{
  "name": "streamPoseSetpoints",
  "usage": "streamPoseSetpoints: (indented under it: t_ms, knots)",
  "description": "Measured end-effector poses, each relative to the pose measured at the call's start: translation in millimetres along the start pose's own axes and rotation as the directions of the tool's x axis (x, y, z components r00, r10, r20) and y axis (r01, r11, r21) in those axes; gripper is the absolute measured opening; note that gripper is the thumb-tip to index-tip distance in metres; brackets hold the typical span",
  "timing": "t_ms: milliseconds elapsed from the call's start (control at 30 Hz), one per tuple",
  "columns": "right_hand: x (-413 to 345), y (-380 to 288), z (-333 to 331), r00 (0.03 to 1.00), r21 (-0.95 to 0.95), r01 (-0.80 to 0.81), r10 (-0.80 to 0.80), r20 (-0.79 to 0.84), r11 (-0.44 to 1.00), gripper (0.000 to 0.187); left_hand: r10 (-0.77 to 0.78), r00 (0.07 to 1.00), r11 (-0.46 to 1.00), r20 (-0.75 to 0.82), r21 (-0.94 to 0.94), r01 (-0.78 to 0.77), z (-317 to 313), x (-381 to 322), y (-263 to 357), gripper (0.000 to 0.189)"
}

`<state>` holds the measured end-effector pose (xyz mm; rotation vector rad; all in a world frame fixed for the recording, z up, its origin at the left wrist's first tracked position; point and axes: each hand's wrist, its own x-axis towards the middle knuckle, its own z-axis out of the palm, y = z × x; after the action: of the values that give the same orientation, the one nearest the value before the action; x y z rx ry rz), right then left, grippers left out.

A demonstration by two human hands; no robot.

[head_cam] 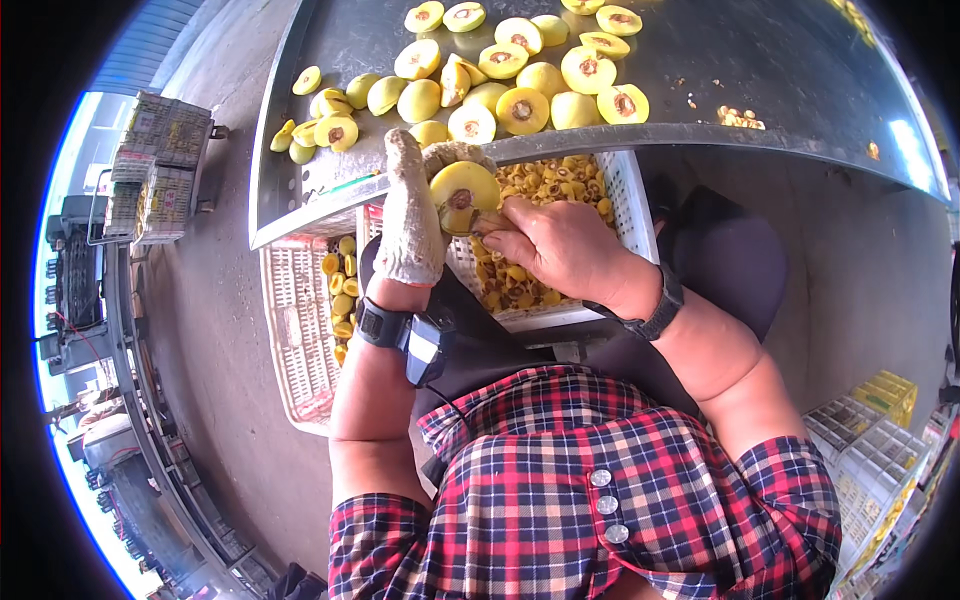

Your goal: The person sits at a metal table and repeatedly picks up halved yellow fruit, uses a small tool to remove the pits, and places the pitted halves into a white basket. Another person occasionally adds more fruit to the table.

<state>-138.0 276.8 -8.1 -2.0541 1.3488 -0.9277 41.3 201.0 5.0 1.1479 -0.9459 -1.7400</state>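
My left hand (pixel 410 214), in a white knitted glove, holds a yellow peach half (pixel 466 184) with its cut face and brown pit cavity turned up towards me. Bare, my right hand (pixel 566 244) pinches a small tool (pixel 484 223) at the fruit's lower edge; the fingers hide most of it, so its kind is unclear. Both hands are just off the near edge of a metal table (pixel 697 60). Below them stands a white plastic crate (pixel 634 202) full of brownish-yellow pit pieces and scraps (pixel 551 180). Many cut peach halves (pixel 523 110) lie on the table, some face up, others face down.
The table's raised metal rim (pixel 645 136) runs just beyond my hands. Loose kernels (pixel 740 118) lie to the right on the table. Left of my legs, a second crate (pixel 300 330) contains hollowed peach halves (pixel 343 285). Stacked crates (pixel 161 165) stand farther left; more crates (pixel 870 450) are behind on the right.
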Motion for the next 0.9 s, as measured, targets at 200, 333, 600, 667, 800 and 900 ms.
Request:
streamPoseSetpoints:
  t_ms: [200,333,600,667,800,900]
  knots:
    - [-3,0,-1,0.999,-0.09,0.029,-0.031,-0.024,0.996,0.037,-0.007,0.999,0.994,0.051,0.105,0.001,1,-1,-5,0.076]
    - [-4,0,-5,1.0,-0.174,0.019,-0.016,0.016,0.985,0.034,0.008,0.999,0.988,0.054,0.155,-0.017,0,3,-5,0.061]
    - [-6,7,-1,0.998,-0.186,-0.019,0.028,0.05,0.982,0.039,-0.031,0.995,0.808,0.094,0.588,-0.03,-3,10,4,0.057]
    - [-6,9,3,0.997,-0.181,-0.031,0.044,0.067,0.983,0.042,-0.037,0.995,0.703,0.095,0.71,-0.042,-1,10,5,0.055]
    - [-5,11,9,0.98,-0.242,-0.062,0.104,0.169,0.968,0.042,-0.07,0.979,0.499,0.191,0.857,-0.131,2,11,7,0.057]
    - [-5,13,12,0.978,-0.184,-0.095,0.126,0.169,0.978,0.044,-0.129,0.97,0.599,0.208,0.795,-0.091,1,9,16,0.063]
